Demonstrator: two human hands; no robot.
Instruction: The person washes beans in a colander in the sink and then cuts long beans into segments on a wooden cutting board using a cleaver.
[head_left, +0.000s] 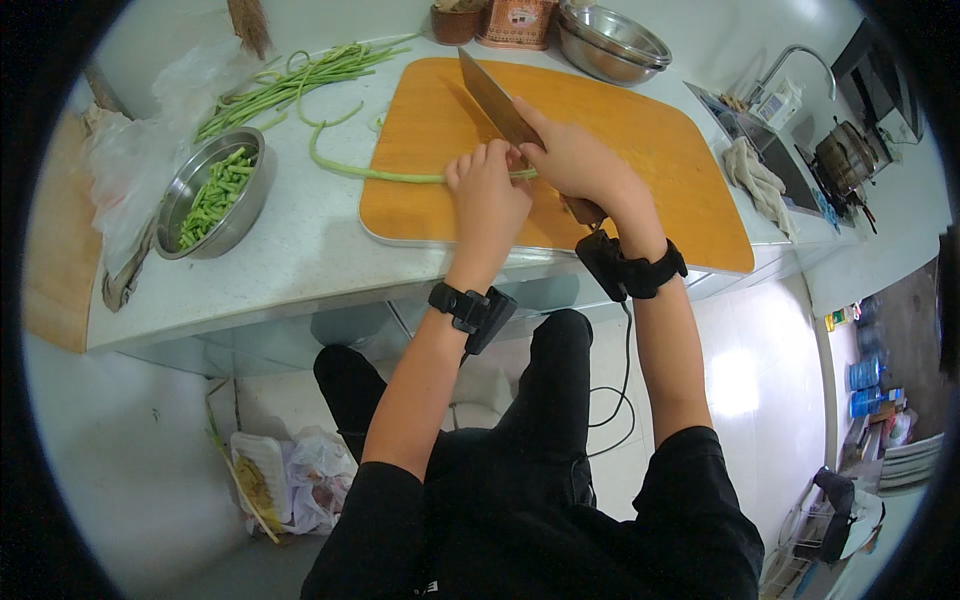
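On a yellow-brown cutting board (645, 150), my left hand (489, 196) presses down long green beans (397, 177). Their tails run off the board's left edge onto the counter. My right hand (581, 161) grips a cleaver (491, 94) by its wooden handle (583, 210), with the blade slanting up and away to the left. The blade's lower part is close beside my left fingertips, and bean ends (523, 174) show between the two hands. Whether the edge touches the beans is hidden by my fingers.
A steel bowl (259, 196) of cut bean pieces (214, 199) stands at left, near a plastic bag (135, 165). Whole long beans (300, 86) lie behind it. Nested steel bowls (613, 49) stand at the back, with the sink (780, 154) and a cloth (759, 180) at right.
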